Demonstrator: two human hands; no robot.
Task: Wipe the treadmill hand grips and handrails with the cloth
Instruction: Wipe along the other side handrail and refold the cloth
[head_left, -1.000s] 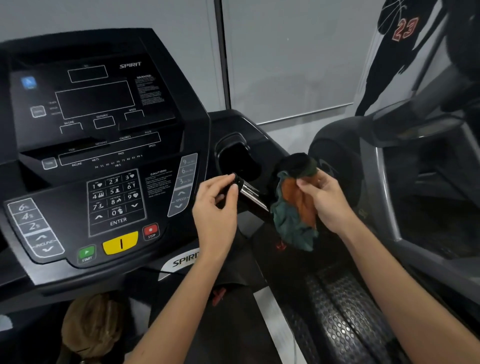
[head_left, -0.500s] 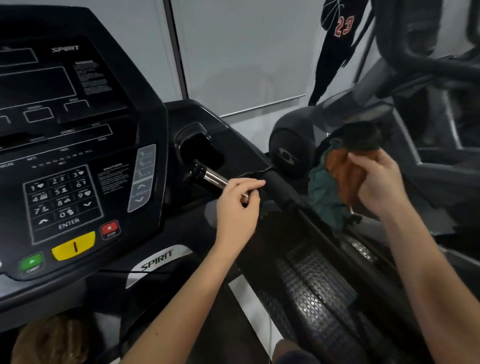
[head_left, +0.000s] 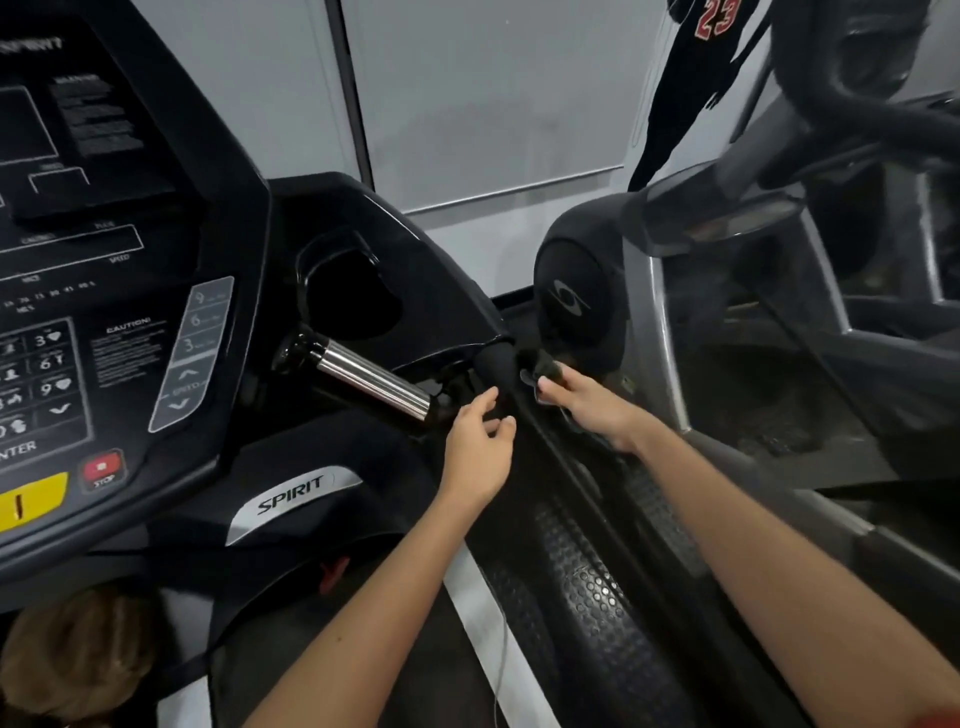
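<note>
Presently, near to far:

1. Textured foot rail (head_left: 597, 597). Dark and studded, it runs along the treadmill's right edge. Both forearms reach forward above it.
2. Brown object (head_left: 78, 660), lower left corner. Too blurred to identify.
3. Left hand (head_left: 478, 447). The fingers are loosely bent and hold nothing. It hovers just beside the lower end of the chrome hand grip, with no contact visible.
4. Right hand (head_left: 587, 410). The fingers curl down over the cloth and pin it to the handrail, just below the rail's rounded top end.
5. Cloth (head_left: 540, 366). Dark and bunched, mostly hidden under the right hand. One fold shows above the thumb, lying against the handrail.
6. Handrail (head_left: 496, 361). Black and padded, it slopes down toward the person on the treadmill's right side.
7. Chrome hand grip (head_left: 363, 376). Bright and tilted, with a black cap at its upper end. It sits between the console and the handrail.
8. Cup holder (head_left: 353, 296) and console (head_left: 104, 338). Both black; the console carries a keypad and a red stop button.
9. Neighbouring machine (head_left: 675, 312), grey, with a pale wall (head_left: 493, 104) behind it.

Step in hand (judged): wiping the right handrail, starting at its top end.

Next move (judged): wrap the cloth round the rail and draw it down toward the body under steady pressure. The free left hand is available to brace. How much of the rail has been covered cannot be told.
</note>
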